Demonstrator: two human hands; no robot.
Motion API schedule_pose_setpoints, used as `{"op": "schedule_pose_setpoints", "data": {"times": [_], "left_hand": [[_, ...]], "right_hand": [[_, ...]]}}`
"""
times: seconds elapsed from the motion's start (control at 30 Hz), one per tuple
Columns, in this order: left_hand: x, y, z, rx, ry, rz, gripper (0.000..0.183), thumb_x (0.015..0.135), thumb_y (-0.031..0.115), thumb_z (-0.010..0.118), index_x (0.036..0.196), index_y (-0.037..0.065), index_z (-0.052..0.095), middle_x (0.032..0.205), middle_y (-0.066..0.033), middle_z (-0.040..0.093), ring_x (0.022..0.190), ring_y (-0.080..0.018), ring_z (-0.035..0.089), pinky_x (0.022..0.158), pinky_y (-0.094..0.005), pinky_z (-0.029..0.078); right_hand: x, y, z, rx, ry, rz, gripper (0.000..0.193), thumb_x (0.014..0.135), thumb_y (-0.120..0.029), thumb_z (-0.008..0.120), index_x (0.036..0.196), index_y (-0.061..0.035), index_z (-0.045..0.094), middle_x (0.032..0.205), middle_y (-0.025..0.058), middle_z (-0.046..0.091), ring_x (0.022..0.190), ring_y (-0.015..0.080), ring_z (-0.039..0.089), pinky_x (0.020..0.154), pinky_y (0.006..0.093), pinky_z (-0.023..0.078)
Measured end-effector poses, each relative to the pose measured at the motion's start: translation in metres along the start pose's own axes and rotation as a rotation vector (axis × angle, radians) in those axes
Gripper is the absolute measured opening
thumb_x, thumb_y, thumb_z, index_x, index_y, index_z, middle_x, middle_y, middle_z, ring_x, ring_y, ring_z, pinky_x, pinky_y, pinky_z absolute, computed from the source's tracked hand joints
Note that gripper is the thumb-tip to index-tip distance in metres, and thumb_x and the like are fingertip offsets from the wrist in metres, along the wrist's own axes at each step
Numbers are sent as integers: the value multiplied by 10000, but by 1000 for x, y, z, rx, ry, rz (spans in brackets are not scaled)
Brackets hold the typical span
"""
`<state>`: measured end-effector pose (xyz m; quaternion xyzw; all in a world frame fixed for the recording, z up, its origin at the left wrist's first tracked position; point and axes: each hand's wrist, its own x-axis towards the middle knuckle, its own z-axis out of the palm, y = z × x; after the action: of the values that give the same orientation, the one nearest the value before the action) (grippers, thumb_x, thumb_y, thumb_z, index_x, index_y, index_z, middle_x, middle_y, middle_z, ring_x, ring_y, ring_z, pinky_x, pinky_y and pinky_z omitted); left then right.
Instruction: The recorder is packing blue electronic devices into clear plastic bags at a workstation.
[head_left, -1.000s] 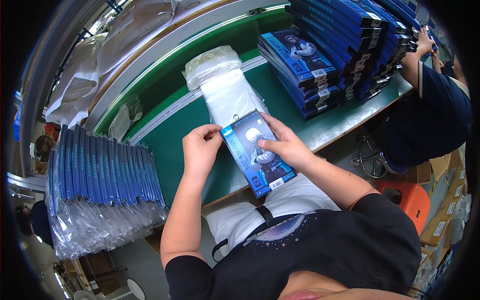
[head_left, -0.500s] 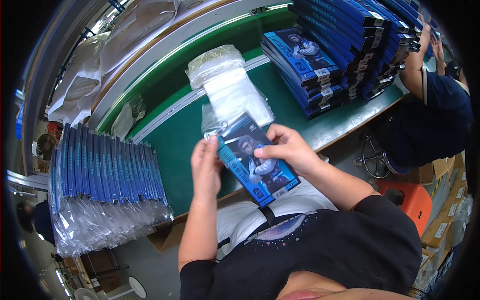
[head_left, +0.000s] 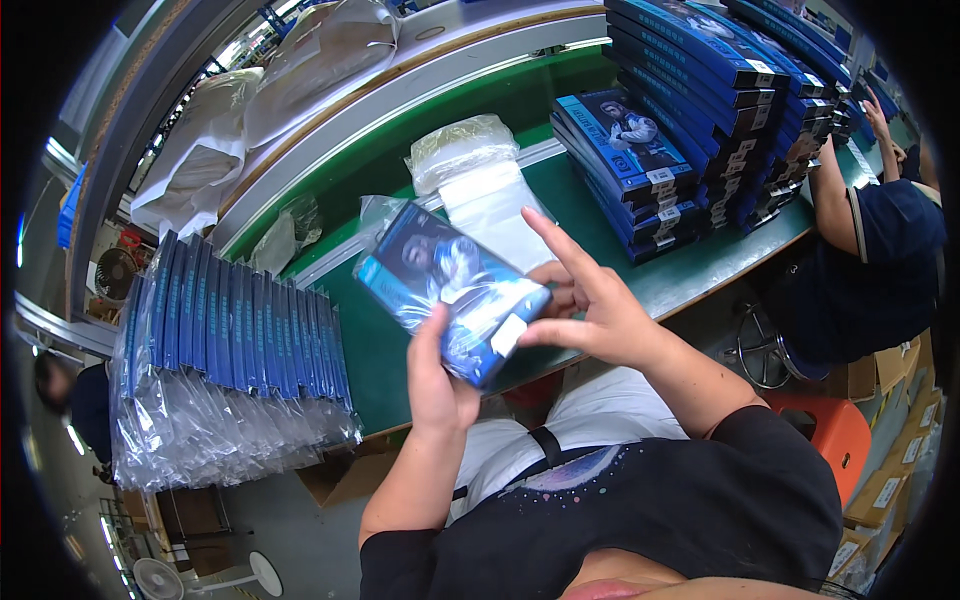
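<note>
Hands at blue box, white label, blurred lettering

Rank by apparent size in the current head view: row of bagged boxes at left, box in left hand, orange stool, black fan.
1. Row of bagged boxes
2. Box in left hand
3. Orange stool, partly hidden, visible part only
4. Black fan, looks farther off
</note>
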<state>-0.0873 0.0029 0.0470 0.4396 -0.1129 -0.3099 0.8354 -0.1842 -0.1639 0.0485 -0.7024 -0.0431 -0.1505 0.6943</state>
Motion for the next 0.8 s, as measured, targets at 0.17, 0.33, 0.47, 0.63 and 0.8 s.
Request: {"op": "schedule_pose_setpoints", "data": {"times": [0.17,0.33,0.47,0.63,0.8], "left_hand": [[-15,16,5,147,-407,-144,672,891,373,534,1353,-85,365,1217,-276,552,1148,-382,560,937,-529,475],[-25,21,-30,274,-688,-299,626,945,405,502,1284,-118,436,1286,-264,507,1166,-350,551,991,-489,444],[-32,21,-14,1,-359,-398,577,967,426,473,1315,-34,453,1281,-206,530,1127,-305,573,981,-466,452],[-32,0,-52,-274,-278,-367,381,971,267,487,1280,44,488,1154,-102,603,1051,-223,595,871,-361,511],[-34,29,-41,109,116,-245,538,717,-98,458,1250,-27,469,1140,-154,602,1040,-271,600,925,-411,489]], "right_hand": [[8,-20,3,-71,30,-171,783,794,9,715,1465,-66,318,1149,165,615,980,160,625,848,293,502],[-6,-35,13,250,398,-596,209,845,139,453,913,15,607,850,98,602,793,157,620,696,279,513],[-1,-41,15,-214,72,-588,194,830,93,498,989,12,574,905,140,614,727,194,608,668,316,496],[-4,-8,59,-200,-216,-486,254,852,-22,601,1105,-5,584,906,128,633,822,284,636,705,354,510],[11,4,20,-353,322,-578,243,880,-52,597,1113,14,604,996,126,602,919,222,588,785,327,474]]}}
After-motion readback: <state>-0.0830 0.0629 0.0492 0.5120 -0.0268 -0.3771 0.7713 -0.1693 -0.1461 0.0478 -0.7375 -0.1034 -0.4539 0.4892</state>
